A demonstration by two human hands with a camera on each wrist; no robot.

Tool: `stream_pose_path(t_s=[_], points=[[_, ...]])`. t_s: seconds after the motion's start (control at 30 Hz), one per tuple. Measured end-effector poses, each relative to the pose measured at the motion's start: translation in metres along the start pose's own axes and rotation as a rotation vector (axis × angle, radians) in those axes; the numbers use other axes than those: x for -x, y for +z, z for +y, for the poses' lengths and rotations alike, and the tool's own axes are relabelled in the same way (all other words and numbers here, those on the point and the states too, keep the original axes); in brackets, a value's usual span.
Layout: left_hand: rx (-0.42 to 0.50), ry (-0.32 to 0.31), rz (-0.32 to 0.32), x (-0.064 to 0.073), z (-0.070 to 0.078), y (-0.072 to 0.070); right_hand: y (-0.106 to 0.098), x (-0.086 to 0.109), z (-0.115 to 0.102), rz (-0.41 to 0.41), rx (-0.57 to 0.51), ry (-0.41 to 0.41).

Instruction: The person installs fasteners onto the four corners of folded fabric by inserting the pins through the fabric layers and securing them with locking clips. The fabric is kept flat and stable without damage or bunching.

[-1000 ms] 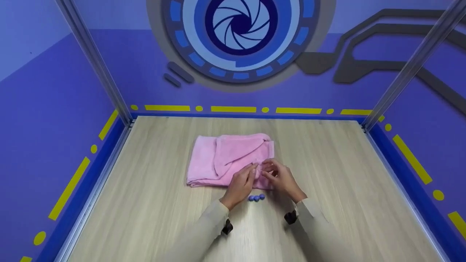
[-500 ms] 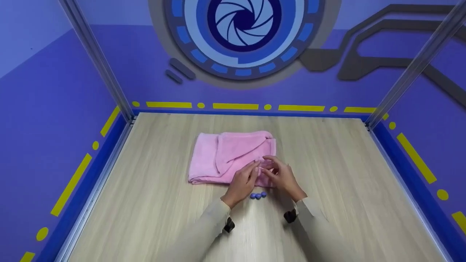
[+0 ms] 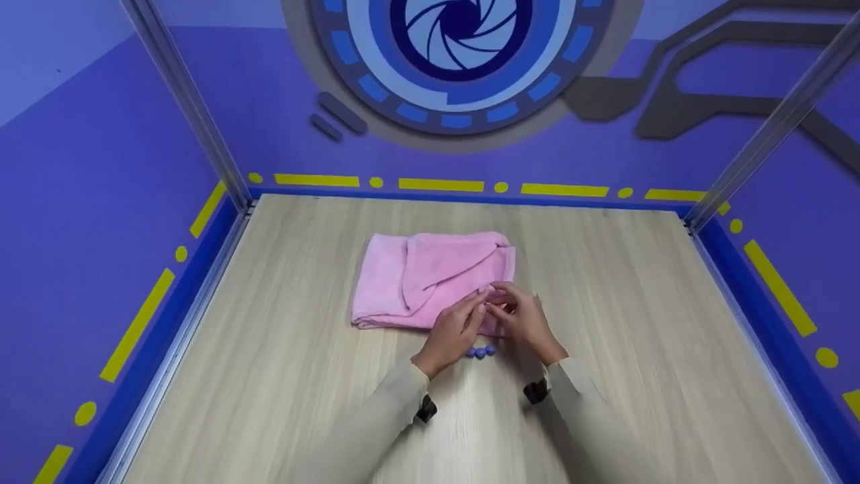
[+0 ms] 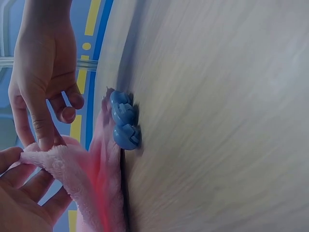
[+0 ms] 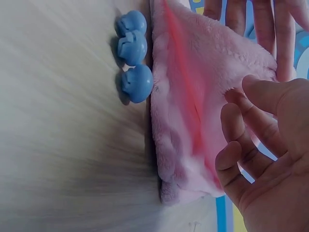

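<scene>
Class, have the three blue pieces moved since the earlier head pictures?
No. Against the far edge of the table, the blue pieces have shifted neither way; the whole view has moved instead.

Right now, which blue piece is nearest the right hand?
The rightmost blue piece in the head view, ending the row toward the right hand; the other two lie left.

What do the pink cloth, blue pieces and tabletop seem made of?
Pink cloth: plush, fleece-like fabric, matte; fuzzy pile shows.
Blue pieces: likely moulded plastic, glossy; smooth, rounded faces catch light.
Tabletop: wood or wood-look laminate; pale grain, can't tell which.
</scene>
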State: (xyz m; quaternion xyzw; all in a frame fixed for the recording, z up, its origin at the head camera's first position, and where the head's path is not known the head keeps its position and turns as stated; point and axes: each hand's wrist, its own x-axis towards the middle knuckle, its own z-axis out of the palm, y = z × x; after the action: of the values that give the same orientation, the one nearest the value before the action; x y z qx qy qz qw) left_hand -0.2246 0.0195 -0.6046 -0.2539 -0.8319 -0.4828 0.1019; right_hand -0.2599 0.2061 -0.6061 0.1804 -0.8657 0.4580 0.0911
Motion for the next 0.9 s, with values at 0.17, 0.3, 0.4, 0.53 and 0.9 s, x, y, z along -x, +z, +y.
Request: stream_pose_path(t_s=[0.17, 0.3, 0.4, 0.53, 0.9], points=[[-0.035, 0.025, -0.001, -0.001, 0.003, 0.000, 0.000, -0.002, -0.001, 0.001, -0.020, 0.003], [-0.053, 0.029, -0.013, 0.000, 0.003, 0.001, 0.001, -0.001, 0.000, 0.003, -0.031, 0.024], [-0.048, 0.017, -0.023, 0.001, 0.002, 0.002, 0.002, 0.000, 0.000, 0.010, -0.024, 0.026], [-0.049, 0.011, -0.025, 0.004, 0.002, 0.002, 0.004, 0.000, 0.000, 0.018, -0.003, 0.029], [-0.022, 0.045, -0.041, 0.009, -0.003, -0.002, 0.006, 0.001, 0.002, 0.029, 0.027, -0.019]])
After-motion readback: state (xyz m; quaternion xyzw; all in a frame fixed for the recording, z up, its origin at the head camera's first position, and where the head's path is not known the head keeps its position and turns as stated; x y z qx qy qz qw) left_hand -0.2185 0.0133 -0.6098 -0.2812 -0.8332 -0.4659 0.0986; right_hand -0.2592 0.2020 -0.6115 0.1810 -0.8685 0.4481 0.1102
